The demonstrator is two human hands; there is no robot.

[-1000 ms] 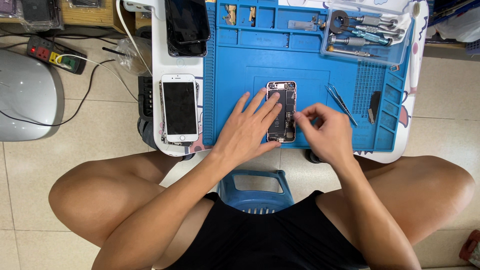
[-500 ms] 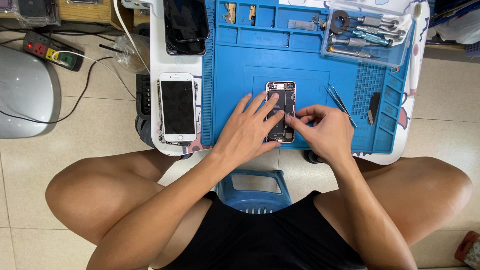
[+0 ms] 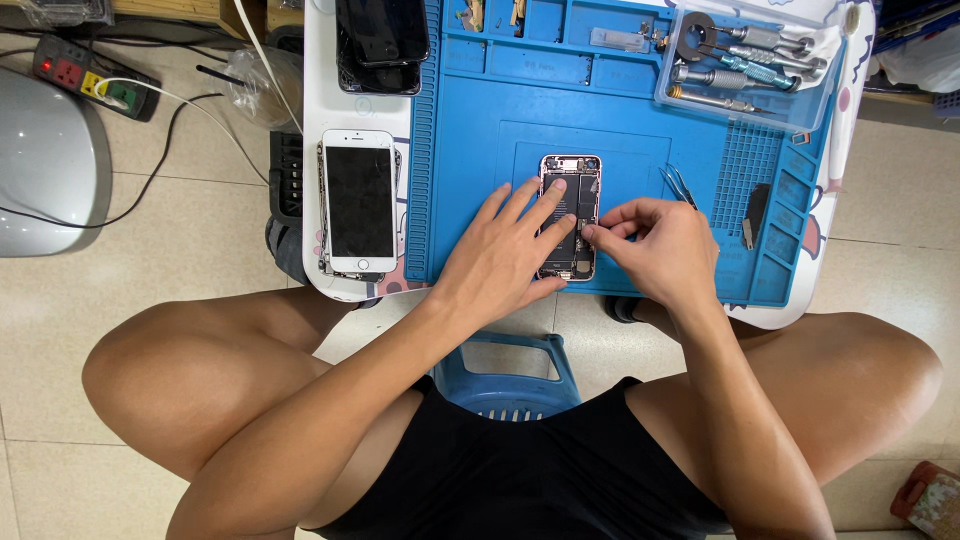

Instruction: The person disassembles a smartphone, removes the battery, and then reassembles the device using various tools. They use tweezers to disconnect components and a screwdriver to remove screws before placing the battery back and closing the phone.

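The opened smartphone body with exposed inner parts point(image 3: 570, 215) lies on the blue silicone repair mat point(image 3: 480, 150); the left hand point(image 3: 505, 255) presses it with spread fingers, and the right hand point(image 3: 655, 250) has its fingers pinched at the phone's edge.

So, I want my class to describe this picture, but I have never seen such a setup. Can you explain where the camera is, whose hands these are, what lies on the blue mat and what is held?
The single view comes from a camera worn on the person's head, looking straight down over their knees.

Both bare hands belong to that person. The left hand rests spread on an opened phone, whose inner parts show. The right hand pinches at the phone's right edge; whether its fingers hold something small cannot be told.

The phone lies on a blue work mat on a small white table. Nearby are tweezers, a clear tray of screwdrivers, and, left of the mat, a white phone lying screen up.
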